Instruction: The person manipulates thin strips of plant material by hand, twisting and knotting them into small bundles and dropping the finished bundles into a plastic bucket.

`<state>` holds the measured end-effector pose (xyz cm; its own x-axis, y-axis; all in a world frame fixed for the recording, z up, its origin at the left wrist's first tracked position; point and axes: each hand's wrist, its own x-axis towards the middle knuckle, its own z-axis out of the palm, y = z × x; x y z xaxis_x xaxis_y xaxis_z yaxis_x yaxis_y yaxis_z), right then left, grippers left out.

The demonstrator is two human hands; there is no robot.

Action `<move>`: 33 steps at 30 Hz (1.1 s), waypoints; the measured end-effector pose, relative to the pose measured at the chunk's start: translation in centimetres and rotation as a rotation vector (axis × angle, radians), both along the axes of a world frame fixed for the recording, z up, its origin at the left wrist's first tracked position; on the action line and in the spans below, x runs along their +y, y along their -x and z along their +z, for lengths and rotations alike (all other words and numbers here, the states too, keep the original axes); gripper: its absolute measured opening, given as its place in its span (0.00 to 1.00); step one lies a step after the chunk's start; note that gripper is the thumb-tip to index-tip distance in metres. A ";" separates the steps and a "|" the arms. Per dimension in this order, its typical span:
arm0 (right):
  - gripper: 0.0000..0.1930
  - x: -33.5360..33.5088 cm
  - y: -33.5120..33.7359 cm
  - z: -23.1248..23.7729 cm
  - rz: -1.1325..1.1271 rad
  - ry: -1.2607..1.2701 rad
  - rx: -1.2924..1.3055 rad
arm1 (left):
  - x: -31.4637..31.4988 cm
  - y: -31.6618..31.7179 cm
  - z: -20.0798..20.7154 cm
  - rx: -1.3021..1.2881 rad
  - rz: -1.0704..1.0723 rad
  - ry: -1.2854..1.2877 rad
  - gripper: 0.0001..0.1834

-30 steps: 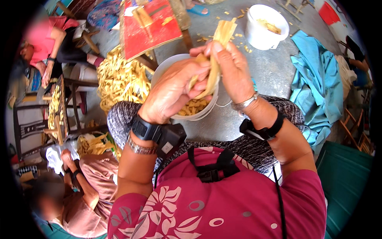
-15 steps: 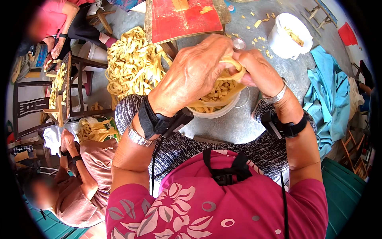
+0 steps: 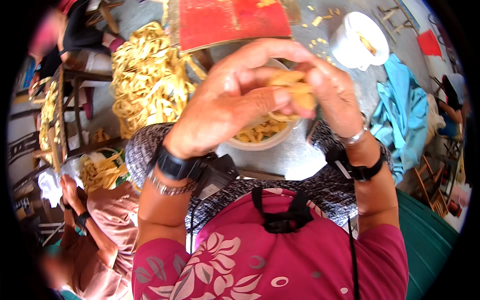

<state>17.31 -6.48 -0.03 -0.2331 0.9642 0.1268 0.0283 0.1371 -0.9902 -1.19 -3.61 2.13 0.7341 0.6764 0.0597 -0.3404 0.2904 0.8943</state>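
Observation:
A folded yellow strip (image 3: 290, 82), flat and soft-looking, is pinched between my two hands over a white bucket (image 3: 265, 145). My left hand (image 3: 220, 102) grips it with thumb and fingertips from the left. From the right, my right hand (image 3: 336, 92) holds the other side, its thumb pressed against the folds. What the strip is made of I cannot make out. Small yellow pieces (image 3: 262, 131) fill the bucket below, partly hidden by my hands.
A big heap of yellow strips (image 3: 147, 80) lies left of the bucket. Ahead stands a red-topped board (image 3: 232, 22). A white pail (image 3: 352, 47) and a blue cloth (image 3: 405, 120) are to the right. Two people sit at the left, near a wooden chair (image 3: 25, 147).
My hands have come up closer and opened around the strip, showing its folds. The view has shifted, so the heap and board sit further left. My grip on the strip continues.

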 end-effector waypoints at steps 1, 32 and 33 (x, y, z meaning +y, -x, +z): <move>0.17 0.1 -0.1 0.1 0.017 0.050 -0.007 | 0.1 0.0 -0.1 0.099 0.049 -0.114 0.25; 0.18 -1.1 -2.7 -1.1 -0.240 -0.055 -0.117 | 0.3 -1.0 -2.4 -0.239 0.120 0.418 0.27; 0.17 -1.2 -3.1 -0.9 -0.253 -0.055 -0.163 | 0.4 -0.8 -2.5 -0.269 0.110 0.397 0.26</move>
<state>20.42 -7.71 -0.90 -0.0083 0.9870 0.1607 0.2266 0.1584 -0.9610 -0.38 -3.19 -0.37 0.6512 0.7578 -0.0411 -0.5916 0.5409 0.5979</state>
